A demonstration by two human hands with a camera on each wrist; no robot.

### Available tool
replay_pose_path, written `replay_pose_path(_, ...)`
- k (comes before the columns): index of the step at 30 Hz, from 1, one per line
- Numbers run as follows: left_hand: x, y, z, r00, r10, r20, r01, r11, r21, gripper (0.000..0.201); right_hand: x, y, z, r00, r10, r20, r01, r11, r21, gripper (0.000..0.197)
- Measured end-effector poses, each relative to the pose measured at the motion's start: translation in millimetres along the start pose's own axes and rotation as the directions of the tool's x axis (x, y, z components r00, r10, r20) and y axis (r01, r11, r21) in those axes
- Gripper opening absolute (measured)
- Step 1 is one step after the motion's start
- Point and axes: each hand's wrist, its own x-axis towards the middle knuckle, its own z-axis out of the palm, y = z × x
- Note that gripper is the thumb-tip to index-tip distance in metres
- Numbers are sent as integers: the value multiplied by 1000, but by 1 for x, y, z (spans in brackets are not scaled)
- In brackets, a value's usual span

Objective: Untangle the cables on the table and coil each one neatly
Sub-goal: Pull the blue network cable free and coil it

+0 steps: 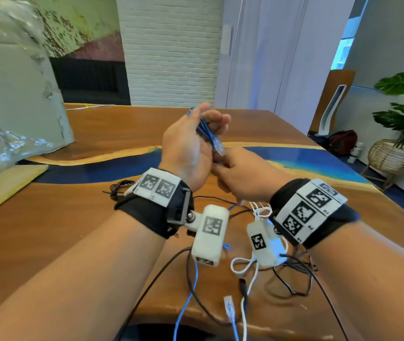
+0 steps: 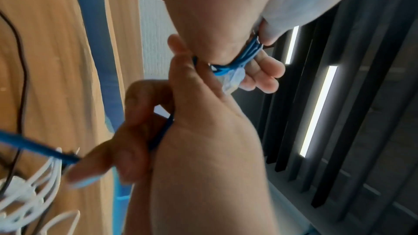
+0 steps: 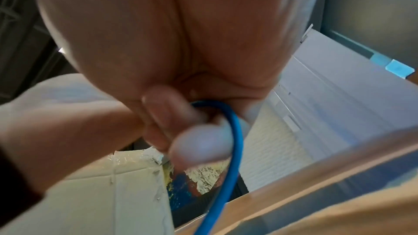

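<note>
My left hand is raised above the wooden table and grips several loops of the blue network cable. Its clear plug sticks out below the fingers. Just under it, my right hand pinches a strand of the same cable. In the left wrist view the loops and plug sit in the curled fingers, and the right hand holds the strand. In the right wrist view the cable curves out from the curled fingers. The loose length trails down onto the table.
A white cable and thin black cables lie tangled on the table under my wrists, beside a second clear plug. Another black cable bundle lies left of my left wrist. A plastic-wrapped cardboard box stands at the far left.
</note>
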Motion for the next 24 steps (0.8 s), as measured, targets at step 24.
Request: replay_pose_path(24, -13, 14, -16, 904, -316, 287, 294, 949, 117, 43, 1, 19, -16, 967, 60, -249, 33, 934, 355, 28)
